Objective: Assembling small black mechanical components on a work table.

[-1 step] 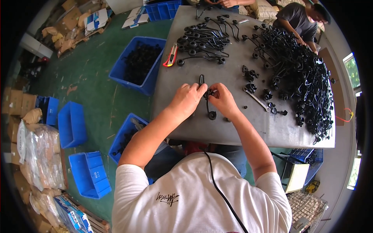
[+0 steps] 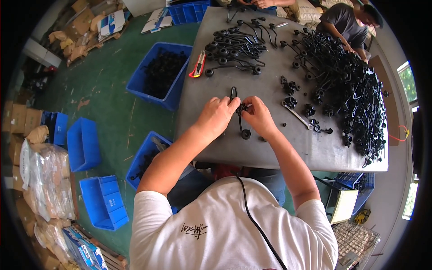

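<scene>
Over the near part of the grey table, my left hand is closed around a black link rod with a round, ringed end. A black loop sticks out beyond its fingers. My right hand pinches at the rod's middle, close against the left fingertips. Whatever small part lies between the fingers there is mostly hidden. Right of my hands are a wrench and loose black round fittings. Farther off, similar black rods lie in a row beside a red box cutter.
A large heap of black parts covers the table's right side. A co-worker in a dark shirt sits behind it; another person's hands show at the far edge. Blue bins of black parts stand left of the table, with more blue bins on the floor.
</scene>
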Tool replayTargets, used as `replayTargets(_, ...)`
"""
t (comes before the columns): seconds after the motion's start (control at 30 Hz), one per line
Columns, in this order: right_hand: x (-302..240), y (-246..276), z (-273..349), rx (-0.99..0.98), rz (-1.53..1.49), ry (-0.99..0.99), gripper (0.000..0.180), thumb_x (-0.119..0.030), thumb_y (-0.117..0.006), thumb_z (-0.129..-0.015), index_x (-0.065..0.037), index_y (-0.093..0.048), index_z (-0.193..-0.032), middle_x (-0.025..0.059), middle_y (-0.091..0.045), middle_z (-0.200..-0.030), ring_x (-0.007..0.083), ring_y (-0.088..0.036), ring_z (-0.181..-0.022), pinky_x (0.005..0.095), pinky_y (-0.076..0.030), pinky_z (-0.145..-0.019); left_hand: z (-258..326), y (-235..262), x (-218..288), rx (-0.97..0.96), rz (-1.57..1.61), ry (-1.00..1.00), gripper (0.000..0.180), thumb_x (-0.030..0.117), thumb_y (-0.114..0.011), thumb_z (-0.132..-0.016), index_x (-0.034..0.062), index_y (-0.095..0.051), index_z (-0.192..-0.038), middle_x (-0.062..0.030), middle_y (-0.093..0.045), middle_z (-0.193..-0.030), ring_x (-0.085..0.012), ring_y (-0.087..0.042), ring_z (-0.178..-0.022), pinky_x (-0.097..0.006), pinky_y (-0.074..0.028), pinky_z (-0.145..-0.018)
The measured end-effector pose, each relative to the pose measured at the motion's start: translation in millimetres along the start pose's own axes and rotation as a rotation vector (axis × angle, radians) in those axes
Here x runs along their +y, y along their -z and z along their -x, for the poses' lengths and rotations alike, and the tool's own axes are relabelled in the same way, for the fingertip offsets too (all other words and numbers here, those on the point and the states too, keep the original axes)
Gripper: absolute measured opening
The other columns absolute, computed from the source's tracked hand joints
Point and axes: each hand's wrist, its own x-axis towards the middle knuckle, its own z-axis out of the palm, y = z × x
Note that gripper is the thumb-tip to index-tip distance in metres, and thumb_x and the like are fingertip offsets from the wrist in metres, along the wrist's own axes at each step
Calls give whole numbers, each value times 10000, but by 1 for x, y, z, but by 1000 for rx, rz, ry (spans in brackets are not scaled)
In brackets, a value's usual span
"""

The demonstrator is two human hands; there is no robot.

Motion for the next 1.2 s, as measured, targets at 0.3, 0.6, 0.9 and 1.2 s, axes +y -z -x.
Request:
replayTargets(0.3, 10, -2, -2, 40, 146, 73, 312, -86, -664, -837, 17, -574, -1118, 155, -632, -1038, 223, -679, -838, 349, -546, -756, 2, -4, 6, -118, 34, 105, 399, 55, -741, -769, 68, -536, -1111, -137, -608, -855, -369, -627, -778, -470, -511, -731)
replayTargets(0.6, 11, 7, 0, -201, -444, -218, 323, -97, -656, -888, 27, -561, -1170, 109, -643, -1022, 164, -662, -824, 295, -518, -722, -5, -1, -2, -177, 97, 98, 393, 73, -748, -787, 84, -518, -1106, -153, -629, -874, -395, -645, -803, -487, -517, -739)
replayTargets(0.9, 14, 5, -3, -225, -389, -218, 387, -144, -751, -889, 35, -551, -1168, 105, -643, -997, 158, -664, -804, 293, -530, -703, -7, -6, -2, -253, 88, 125, 421, 86, -752, -799, 95, -523, -1152, -158, -636, -890, -396, -658, -847, -486, -532, -760)
replayTargets(1.2, 28, 2, -9, -272, -522, -290, 378, -211, -710, -949, 13, -561, -1214, 68, -647, -954, 136, -646, -757, 266, -503, -677, -22, -8, -30, -354, 429, 232, 417, 129, -781, -804, 49, -558, -1147, -183, -696, -956, -344, -691, -880, -429, -546, -764)
